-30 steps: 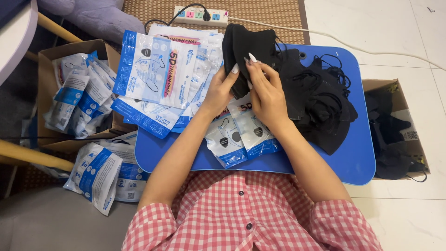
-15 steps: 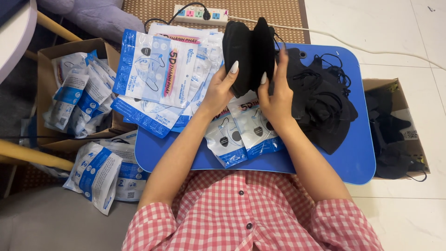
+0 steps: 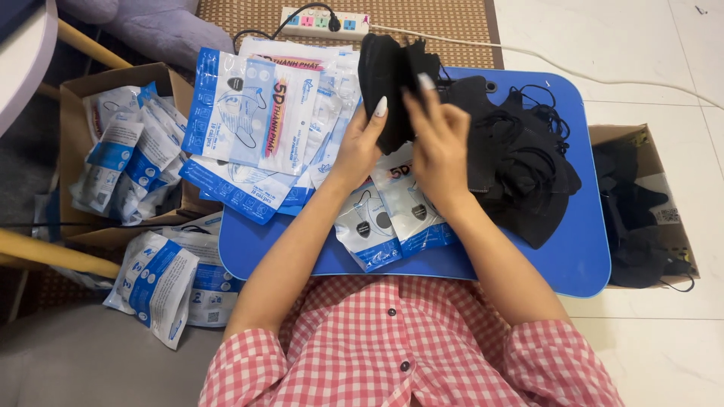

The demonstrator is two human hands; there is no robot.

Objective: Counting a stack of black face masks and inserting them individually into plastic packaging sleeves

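The left hand (image 3: 360, 143) and the right hand (image 3: 437, 143) are close together over the far edge of the blue desk (image 3: 581, 249), and both are closed on a small stack of black masks (image 3: 388, 83), which they lift above the surface. The left thumb presses one side, and the right fingers (image 3: 427, 84) pinch the other side. I think the grip is only at the lower part of the stack, so the upper masks can fan open and one can slide out, falling on the flat packets (image 3: 392, 218) under the wrists. The ear loops are thin, and they may catch on the pile of loose black masks (image 3: 520, 166) just beside the right hand, near the right edge of the desk; then a pull can drag more pieces than wanted. The heap of blue and white packets (image 3: 256, 128) at the far left corner hangs over the edge, so a push from the left forearm may send some to the floor.

The held stack looks soft, folded in half, matte black and slightly curved; how many masks are in it I cannot tell
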